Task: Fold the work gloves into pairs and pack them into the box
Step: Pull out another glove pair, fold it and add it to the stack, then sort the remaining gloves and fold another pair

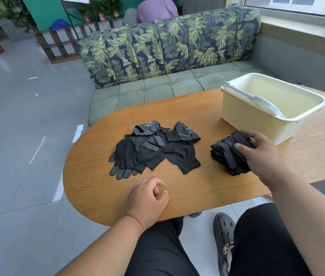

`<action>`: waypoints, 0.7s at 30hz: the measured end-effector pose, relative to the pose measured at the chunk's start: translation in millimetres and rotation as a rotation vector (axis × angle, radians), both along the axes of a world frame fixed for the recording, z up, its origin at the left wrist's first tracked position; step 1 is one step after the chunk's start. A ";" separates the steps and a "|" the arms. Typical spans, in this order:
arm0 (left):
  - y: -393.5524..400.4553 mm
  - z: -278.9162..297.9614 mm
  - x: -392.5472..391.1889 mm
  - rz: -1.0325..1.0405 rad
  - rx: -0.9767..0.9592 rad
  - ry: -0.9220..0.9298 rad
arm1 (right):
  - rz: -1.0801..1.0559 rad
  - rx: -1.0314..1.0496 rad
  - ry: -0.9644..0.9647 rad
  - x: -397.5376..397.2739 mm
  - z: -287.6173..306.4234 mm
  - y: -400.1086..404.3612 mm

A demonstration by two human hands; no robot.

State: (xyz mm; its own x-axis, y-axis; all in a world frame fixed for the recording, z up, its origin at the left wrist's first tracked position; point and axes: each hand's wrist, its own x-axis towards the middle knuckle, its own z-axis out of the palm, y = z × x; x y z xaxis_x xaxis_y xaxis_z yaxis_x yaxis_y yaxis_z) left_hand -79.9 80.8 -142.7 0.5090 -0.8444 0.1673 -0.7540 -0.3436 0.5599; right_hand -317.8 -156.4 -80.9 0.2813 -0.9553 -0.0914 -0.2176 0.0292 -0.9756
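A loose heap of black work gloves [153, 150] with white grip dots lies in the middle of the wooden table [177, 192]. To its right sits a folded bundle of the same gloves [227, 156]. My right hand [257, 152] grips that bundle from above, thumb on its left face and fingers over its far edge. My left hand [147, 198] rests near the table's front edge, fingers loosely curled, holding nothing. The pale yellow plastic box [243, 108] stands at the back right of the table, just behind my right hand; nothing shows inside it.
A white handle [257, 98] lies across the box's rim. A green sofa with a leaf-print back [167, 46] runs behind the table. My legs and a dark shoe [224, 236] are below the table's front edge. A person sits beyond the sofa.
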 end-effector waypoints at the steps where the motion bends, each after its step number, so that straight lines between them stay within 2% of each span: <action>1: 0.0 -0.2 0.0 0.001 0.001 0.000 | 0.007 -0.005 0.037 -0.6 -0.4 -0.5; 8: -0.6 -0.2 -0.6 -0.006 -0.011 -0.006 | -0.149 -0.378 0.510 3.5 -4.9 10.5; 11: -0.1 0.0 -1.0 -0.006 -0.002 -0.010 | -0.158 -0.579 0.534 11.5 -3.9 20.0; 15: 0.7 1.2 -1.0 -0.007 0.006 -0.009 | -0.190 -0.981 0.655 22.0 -8.5 35.6; 18: 0.8 1.3 -0.9 -0.003 0.016 -0.008 | -0.147 -1.116 0.678 26.0 -10.9 41.3; 21: 0.9 1.4 -0.7 0.009 0.019 -0.005 | 0.034 -1.153 0.536 30.9 -10.7 50.4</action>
